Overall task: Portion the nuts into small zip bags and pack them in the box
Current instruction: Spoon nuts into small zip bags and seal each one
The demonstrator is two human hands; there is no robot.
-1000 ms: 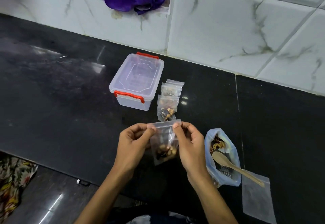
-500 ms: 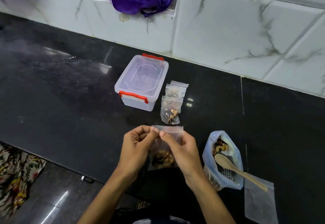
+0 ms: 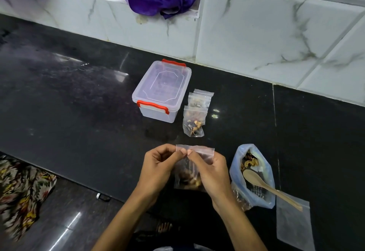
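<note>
The zip bag of nuts hangs upright over the table's edge, so nothing spills; left hand and right hand pinch its top strip, probably sealing it. Filled bags wait beside the closed box.

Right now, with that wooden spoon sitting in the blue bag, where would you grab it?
By the free handle end of the wooden spoon, coming from the right. Its bowl lies inside the blue bag, while the slim handle sticks out over the empty zip bag, probably easy to pinch.
</note>
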